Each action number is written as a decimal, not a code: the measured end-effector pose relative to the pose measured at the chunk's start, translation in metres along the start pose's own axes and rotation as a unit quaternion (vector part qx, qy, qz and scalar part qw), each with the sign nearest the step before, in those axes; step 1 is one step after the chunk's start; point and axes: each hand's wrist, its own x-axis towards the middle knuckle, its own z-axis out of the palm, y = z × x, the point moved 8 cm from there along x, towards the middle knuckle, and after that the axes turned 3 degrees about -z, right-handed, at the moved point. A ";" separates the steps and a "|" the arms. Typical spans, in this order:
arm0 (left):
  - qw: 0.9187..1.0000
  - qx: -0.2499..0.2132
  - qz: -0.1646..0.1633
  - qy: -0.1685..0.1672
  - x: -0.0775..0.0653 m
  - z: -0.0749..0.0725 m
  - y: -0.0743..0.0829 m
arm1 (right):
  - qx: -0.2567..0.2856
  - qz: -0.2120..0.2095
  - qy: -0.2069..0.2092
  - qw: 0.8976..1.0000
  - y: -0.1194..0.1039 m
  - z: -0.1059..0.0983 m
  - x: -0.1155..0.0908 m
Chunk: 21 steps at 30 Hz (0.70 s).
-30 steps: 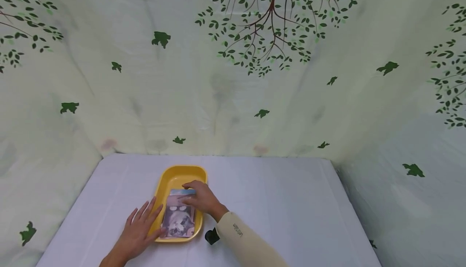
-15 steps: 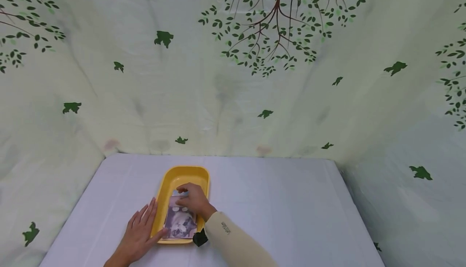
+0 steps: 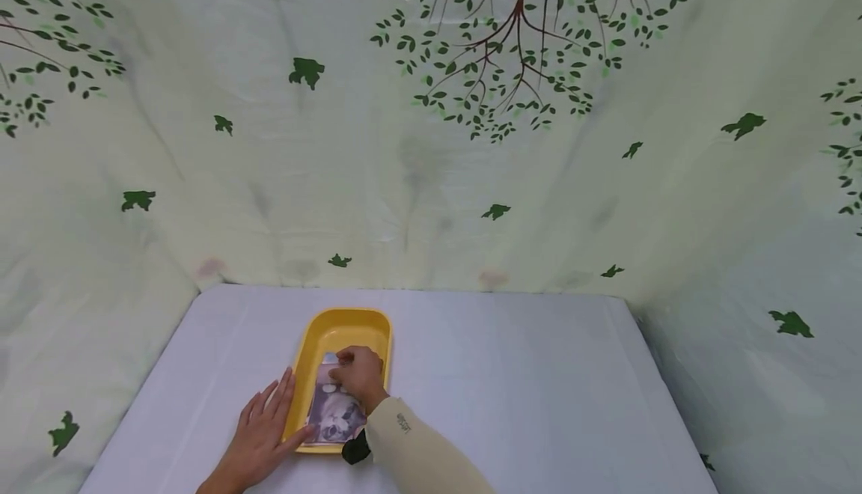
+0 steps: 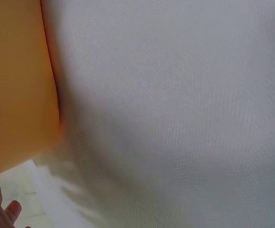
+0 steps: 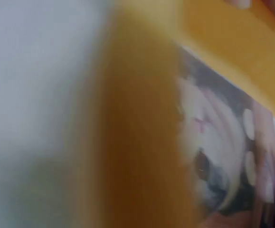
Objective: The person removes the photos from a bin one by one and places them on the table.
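Observation:
A shallow yellow tray [image 3: 350, 319] stands on the left half of the table in the head view. Inside lies a flat rectangular printed picture [image 3: 339, 413] of a pale animal-like face, with a light-blue strip at its far end. My right hand [image 3: 361, 376] reaches over the tray's right side, its thumb and curled fingers at the picture's far edge. Straight fingers of my left hand [image 3: 263, 430] lie along the tray's left rim, and its thumb touches the picture's near left corner. The right wrist view shows the picture [image 5: 218, 142] past the blurred rim.
A white cloth covers the table [image 3: 505, 382]. Pale hanging sheets [image 3: 431, 180] printed with leaves and branches enclose it at the back and sides. A small black device [image 3: 355, 447] sits at the right sleeve [image 3: 424, 449], by the tray's near right corner.
My right hand has shifted left along the picture's far edge, its fingers curling closer together. The right sleeve now overlaps the tray's near right corner. My left hand stays at the tray's left side.

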 end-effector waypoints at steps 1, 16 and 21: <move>1.000 0.001 0.003 0.006 0.000 0.000 0.000 | 0.000 0.000 0.012 1.000 0.002 0.000 -0.001; 1.000 0.012 0.006 0.024 -0.003 -0.001 0.000 | -0.074 0.023 0.018 0.997 0.006 0.003 -0.005; 0.999 0.021 0.018 0.044 -0.003 -0.003 0.001 | -0.090 0.014 0.014 0.996 0.003 0.003 -0.006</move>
